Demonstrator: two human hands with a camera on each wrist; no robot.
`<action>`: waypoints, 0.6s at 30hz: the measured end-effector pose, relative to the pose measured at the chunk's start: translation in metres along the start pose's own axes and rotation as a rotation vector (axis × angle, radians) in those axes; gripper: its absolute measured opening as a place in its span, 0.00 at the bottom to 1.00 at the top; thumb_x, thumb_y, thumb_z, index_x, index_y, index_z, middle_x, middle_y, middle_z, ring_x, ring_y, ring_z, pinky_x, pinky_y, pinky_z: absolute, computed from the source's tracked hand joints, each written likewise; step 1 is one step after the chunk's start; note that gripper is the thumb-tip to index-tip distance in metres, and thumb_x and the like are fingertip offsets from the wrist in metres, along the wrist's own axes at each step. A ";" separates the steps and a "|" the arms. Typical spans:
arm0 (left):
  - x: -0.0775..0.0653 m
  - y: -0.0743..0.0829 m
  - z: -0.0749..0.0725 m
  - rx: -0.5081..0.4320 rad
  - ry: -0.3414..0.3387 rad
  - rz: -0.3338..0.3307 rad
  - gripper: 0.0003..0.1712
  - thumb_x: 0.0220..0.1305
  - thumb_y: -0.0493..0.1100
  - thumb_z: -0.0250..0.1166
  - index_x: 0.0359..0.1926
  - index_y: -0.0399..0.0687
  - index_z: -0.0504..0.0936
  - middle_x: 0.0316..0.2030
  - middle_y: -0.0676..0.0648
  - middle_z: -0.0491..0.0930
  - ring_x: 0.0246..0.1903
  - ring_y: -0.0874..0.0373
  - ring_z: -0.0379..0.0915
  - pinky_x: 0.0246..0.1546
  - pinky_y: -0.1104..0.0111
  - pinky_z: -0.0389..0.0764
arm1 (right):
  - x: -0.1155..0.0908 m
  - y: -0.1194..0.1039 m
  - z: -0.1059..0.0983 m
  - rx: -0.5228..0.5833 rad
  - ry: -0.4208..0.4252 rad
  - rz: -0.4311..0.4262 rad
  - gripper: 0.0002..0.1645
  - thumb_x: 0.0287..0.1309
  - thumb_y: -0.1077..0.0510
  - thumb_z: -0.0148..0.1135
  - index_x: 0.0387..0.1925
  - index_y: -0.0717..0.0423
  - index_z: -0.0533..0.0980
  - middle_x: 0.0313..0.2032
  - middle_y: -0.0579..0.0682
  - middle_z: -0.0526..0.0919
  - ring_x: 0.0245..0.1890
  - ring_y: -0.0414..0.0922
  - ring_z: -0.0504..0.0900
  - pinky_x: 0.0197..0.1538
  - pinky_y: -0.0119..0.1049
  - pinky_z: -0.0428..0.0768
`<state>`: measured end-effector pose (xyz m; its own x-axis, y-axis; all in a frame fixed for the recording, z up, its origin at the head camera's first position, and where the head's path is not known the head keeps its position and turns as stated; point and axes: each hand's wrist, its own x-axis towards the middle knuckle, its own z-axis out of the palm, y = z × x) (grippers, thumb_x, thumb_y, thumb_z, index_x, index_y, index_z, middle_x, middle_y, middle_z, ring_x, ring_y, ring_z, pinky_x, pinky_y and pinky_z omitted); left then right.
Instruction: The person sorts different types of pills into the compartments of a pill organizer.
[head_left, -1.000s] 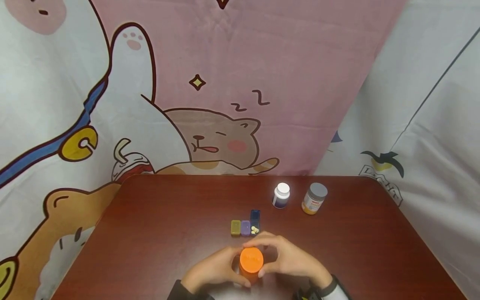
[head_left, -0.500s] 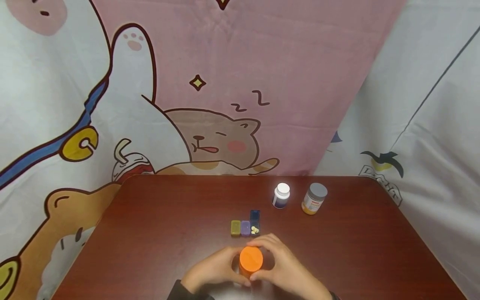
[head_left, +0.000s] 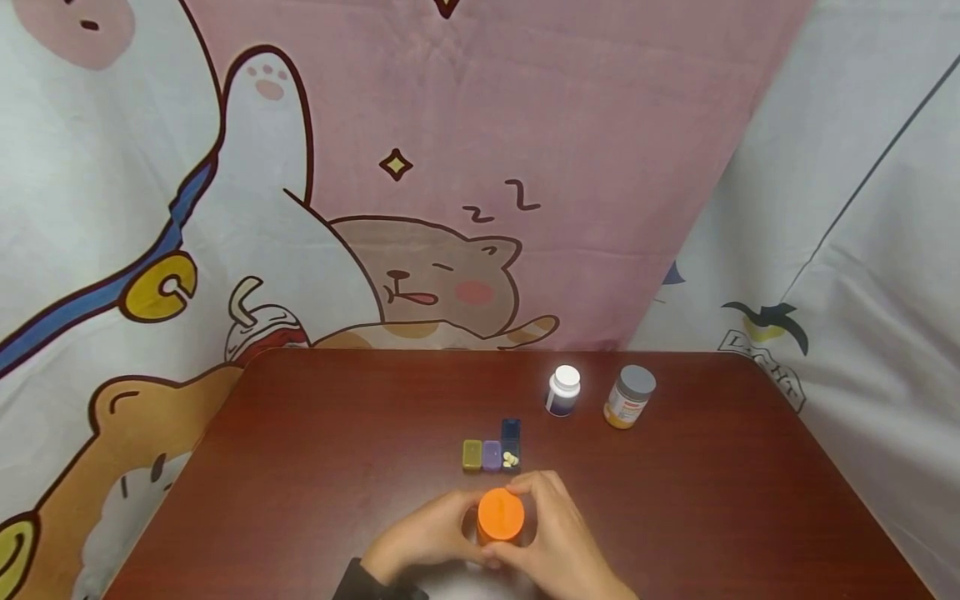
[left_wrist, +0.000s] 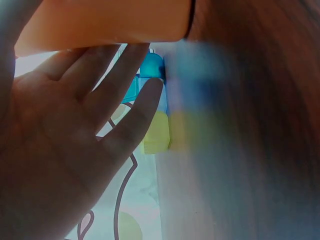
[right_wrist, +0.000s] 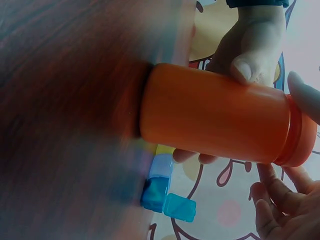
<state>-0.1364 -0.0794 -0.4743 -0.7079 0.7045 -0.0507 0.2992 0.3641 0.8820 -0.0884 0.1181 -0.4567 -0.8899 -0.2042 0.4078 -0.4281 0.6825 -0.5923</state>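
An orange bottle (right_wrist: 215, 112) stands upright near the front of the table, its orange screw cap (head_left: 501, 514) facing up. My left hand (head_left: 427, 535) holds the bottle's body from the left, thumb in front and fingers behind. From the right, my right hand (head_left: 558, 540) grips the cap between thumb and fingers, as the right wrist view also shows. Just beyond the bottle lies a small pill organizer (head_left: 491, 455) with yellow, purple and dark blue compartments. Its dark blue lid (head_left: 511, 429) is up, and several pale pills (head_left: 510, 459) lie in that compartment.
A white bottle with a dark label (head_left: 563, 391) and a grey-capped jar (head_left: 629, 397) stand toward the back right of the brown table (head_left: 337, 417). Behind the table hangs a cartoon-printed cloth (head_left: 585, 167).
My right hand has turned around the cap: its thumb moved left along the front while its wrist swung toward the front edge. The left hand stays on the bottle.
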 end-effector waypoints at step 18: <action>0.004 -0.001 -0.002 -0.012 -0.041 -0.056 0.34 0.49 0.48 0.78 0.58 0.57 0.78 0.51 0.62 0.81 0.46 0.70 0.73 0.56 0.66 0.74 | 0.018 0.055 -0.031 0.377 -0.430 -0.092 0.37 0.45 0.52 0.76 0.60 0.46 0.74 0.52 0.40 0.80 0.48 0.46 0.78 0.52 0.39 0.79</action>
<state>-0.1403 -0.0783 -0.4741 -0.6966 0.7076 -0.1185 0.2522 0.3962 0.8828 -0.1237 0.1737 -0.4605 -0.7967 -0.5713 0.1973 -0.4633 0.3676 -0.8064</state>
